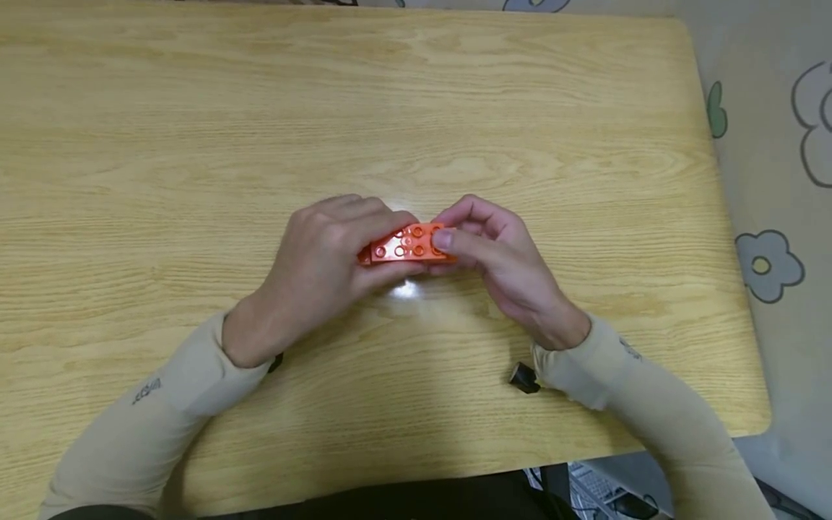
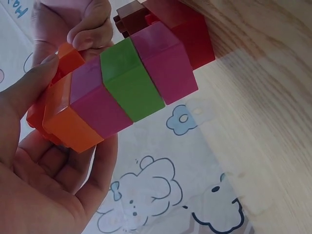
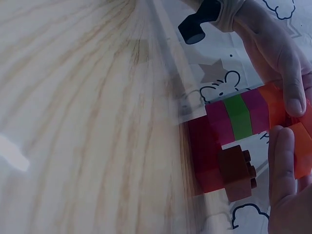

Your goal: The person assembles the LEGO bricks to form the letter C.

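Note:
Both hands hold a structure of toy building bricks above the table, midway between them. The left hand grips it from the left, thumb along the near side and fingers along the far side. Studs show on the red-orange top brick. With thumb and fingers, the right hand pinches its right end, where an orange brick shows in the right wrist view. Below the top, an orange brick, purple brick, green brick and second purple brick run down to a red brick and a brown brick.
The wood-grain table extends around the hands, its near edge at the person's body. A black device sticks out from the right sleeve. Beyond the right edge is a pale surface printed with flowers. Cables and grey items lie below the near edge.

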The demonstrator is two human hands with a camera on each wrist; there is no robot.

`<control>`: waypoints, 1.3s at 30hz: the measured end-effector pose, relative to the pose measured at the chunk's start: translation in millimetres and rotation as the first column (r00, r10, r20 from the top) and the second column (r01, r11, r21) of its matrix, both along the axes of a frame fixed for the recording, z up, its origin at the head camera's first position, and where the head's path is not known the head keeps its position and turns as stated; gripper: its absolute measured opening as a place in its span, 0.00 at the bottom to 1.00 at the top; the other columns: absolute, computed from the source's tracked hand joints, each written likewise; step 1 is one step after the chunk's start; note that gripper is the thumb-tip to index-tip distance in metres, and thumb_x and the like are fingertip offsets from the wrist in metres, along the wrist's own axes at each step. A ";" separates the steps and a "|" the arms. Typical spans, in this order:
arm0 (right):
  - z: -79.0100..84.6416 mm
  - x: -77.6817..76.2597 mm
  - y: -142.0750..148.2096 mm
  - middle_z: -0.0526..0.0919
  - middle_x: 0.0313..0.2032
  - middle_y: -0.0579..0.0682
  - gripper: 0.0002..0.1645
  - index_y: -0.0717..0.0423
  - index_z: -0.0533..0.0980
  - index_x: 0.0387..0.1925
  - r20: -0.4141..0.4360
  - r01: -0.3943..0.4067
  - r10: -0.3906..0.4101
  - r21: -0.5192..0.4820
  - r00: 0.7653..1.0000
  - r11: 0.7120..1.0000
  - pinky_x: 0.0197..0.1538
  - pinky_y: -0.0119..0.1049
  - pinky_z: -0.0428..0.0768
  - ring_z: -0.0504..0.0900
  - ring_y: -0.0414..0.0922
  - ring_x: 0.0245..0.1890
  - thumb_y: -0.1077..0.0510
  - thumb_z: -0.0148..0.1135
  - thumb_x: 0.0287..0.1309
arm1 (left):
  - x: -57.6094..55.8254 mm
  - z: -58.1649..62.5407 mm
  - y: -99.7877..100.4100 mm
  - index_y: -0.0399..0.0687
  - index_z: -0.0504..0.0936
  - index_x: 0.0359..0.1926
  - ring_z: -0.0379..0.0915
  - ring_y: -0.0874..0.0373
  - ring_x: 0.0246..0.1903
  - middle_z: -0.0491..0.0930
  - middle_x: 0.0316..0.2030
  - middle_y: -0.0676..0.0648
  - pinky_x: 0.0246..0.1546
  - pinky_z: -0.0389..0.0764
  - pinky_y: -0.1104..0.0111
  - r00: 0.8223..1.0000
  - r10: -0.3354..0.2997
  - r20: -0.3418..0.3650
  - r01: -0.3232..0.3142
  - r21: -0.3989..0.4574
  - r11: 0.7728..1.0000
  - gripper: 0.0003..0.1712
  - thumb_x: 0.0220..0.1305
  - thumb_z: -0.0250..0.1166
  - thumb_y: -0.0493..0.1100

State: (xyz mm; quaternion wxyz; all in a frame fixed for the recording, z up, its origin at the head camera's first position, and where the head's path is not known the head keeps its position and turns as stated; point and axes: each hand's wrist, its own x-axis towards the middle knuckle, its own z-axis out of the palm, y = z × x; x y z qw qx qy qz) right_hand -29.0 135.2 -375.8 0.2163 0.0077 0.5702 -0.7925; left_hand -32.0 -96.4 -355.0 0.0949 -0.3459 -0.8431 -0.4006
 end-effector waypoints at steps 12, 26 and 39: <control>-1.0 1.2 2.0 0.87 0.38 0.53 0.09 0.59 0.81 0.45 0.040 -0.029 0.029 0.012 0.999 0.999 0.45 0.39 0.89 0.87 0.46 0.37 0.71 0.61 0.69 | 0.5 -4.3 -0.3 0.35 0.91 0.46 0.83 0.51 0.30 0.89 0.34 0.44 0.30 0.82 0.58 1.000 -0.003 -0.010 0.003 0.019 1.000 0.20 0.60 0.84 0.45; 0.5 -2.7 2.1 0.88 0.37 0.51 0.08 0.59 0.81 0.43 0.041 -0.040 0.038 0.049 0.998 0.998 0.44 0.33 0.84 0.85 0.44 0.38 0.71 0.62 0.69 | 1.4 -3.9 1.0 0.35 0.91 0.46 0.84 0.50 0.32 0.89 0.34 0.44 0.33 0.83 0.56 1.000 0.001 -0.009 -0.001 0.032 0.999 0.20 0.59 0.85 0.44; 3.3 -2.5 11.8 0.88 0.48 0.61 0.24 0.72 0.76 0.63 -0.034 -0.143 0.146 0.069 0.989 0.987 0.53 0.53 0.88 0.89 0.53 0.48 0.59 0.67 0.75 | 3.3 -3.6 -1.9 0.34 0.91 0.49 0.87 0.48 0.37 0.91 0.38 0.42 0.41 0.86 0.52 0.999 0.014 0.036 -0.015 0.014 1.000 0.24 0.57 0.86 0.44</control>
